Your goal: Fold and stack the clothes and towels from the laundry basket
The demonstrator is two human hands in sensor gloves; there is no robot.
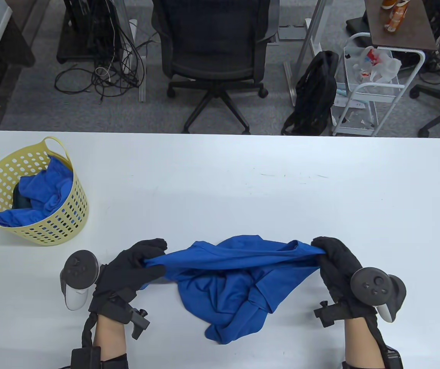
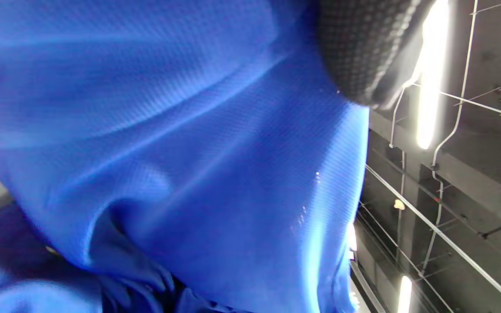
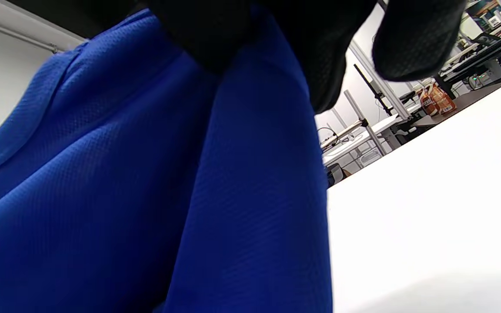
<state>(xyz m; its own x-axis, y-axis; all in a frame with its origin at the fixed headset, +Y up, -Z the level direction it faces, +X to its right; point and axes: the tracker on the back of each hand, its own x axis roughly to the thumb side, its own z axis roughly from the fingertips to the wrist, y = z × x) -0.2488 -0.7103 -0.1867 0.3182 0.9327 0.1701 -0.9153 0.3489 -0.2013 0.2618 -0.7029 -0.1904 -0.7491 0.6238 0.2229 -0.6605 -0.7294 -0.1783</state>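
Observation:
A blue shirt (image 1: 235, 280) lies bunched at the table's near middle, its upper edge pulled taut between my hands. My left hand (image 1: 143, 261) grips its left end and my right hand (image 1: 325, 251) grips its right end, both just above the table. The shirt's mesh cloth fills the left wrist view (image 2: 168, 152) and most of the right wrist view (image 3: 146, 195), under my gloved fingers (image 3: 311, 52). A yellow laundry basket (image 1: 60, 221) stands at the left with more blue cloth (image 1: 45, 188) inside.
The white table (image 1: 281, 184) stretches wide behind and right of the shirt. Beyond its far edge are a black office chair (image 1: 214, 54), a black bag (image 1: 314, 96) and a white cart (image 1: 373, 88).

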